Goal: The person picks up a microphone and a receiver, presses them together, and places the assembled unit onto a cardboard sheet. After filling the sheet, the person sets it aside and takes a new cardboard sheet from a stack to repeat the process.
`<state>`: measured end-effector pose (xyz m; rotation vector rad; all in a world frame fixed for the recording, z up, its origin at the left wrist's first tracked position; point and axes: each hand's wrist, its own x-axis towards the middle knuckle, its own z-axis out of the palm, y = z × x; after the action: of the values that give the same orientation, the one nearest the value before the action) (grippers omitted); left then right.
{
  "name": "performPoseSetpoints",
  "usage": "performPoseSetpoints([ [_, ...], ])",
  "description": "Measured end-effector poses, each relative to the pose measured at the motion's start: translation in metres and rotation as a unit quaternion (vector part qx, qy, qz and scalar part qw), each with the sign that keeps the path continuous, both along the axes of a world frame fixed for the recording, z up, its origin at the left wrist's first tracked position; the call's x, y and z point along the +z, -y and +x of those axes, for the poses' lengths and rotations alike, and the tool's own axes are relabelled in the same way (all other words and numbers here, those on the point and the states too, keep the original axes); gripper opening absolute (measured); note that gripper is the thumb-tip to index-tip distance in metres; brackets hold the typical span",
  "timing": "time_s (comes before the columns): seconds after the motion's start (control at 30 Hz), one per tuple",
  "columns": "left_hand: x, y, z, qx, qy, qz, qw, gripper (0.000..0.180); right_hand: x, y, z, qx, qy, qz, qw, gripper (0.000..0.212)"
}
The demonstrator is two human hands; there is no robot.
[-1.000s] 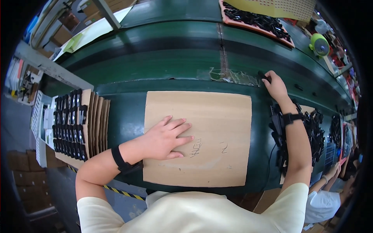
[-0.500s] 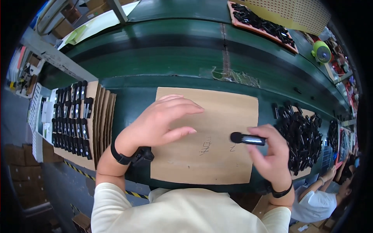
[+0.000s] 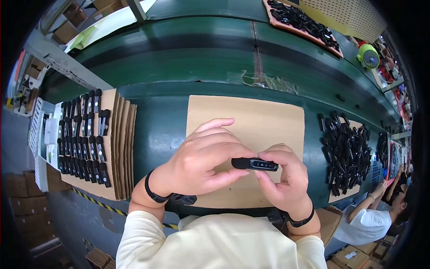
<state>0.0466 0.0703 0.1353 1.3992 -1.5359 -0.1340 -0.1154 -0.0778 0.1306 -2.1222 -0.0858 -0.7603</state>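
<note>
A small black clip-on microphone (image 3: 264, 165) with a rounded dark foam tip is held level over a bare cardboard sheet (image 3: 251, 121). My right hand (image 3: 289, 177) pinches its body between thumb and forefinger. At the foam end, the thumb and forefinger of my left hand (image 3: 199, 159) close round it, with the other fingers raised. A row of small marks shows on the microphone's upturned side. The cardboard lies flat on the green bench (image 3: 156, 121), partly covered by my hands.
On the left, black microphones (image 3: 85, 148) stand in rows on a stack of cardboard sheets (image 3: 123, 152). A heap of similar black pieces (image 3: 347, 152) lies on the right. Farther back are a pink tray (image 3: 304, 29) of black pieces and a green fan (image 3: 368, 56). Another person (image 3: 367, 224) sits at right.
My right hand has brought the microphone left and turned its marked side up. My left hand has moved right and closed on the foam end.
</note>
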Motion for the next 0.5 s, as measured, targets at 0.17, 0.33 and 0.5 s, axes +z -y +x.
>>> performPoseSetpoints([
  [0.17,-0.0022,-0.0016,0.0001,0.002,-0.001,0.001,1.0,0.028,-0.0053,-0.0016,0.0048,0.013,0.027,-0.02,0.999,0.034],
  [0.33,-0.0017,-0.0035,-0.0001,0.002,0.002,-0.003,1.0,0.027,-0.0055,-0.0053,0.0066,0.004,0.038,-0.014,0.999,0.035],
  [0.5,-0.0006,-0.0024,-0.0005,0.005,0.006,-0.007,1.0,0.026,-0.0055,-0.0067,0.0077,-0.013,0.041,-0.007,0.999,0.039],
])
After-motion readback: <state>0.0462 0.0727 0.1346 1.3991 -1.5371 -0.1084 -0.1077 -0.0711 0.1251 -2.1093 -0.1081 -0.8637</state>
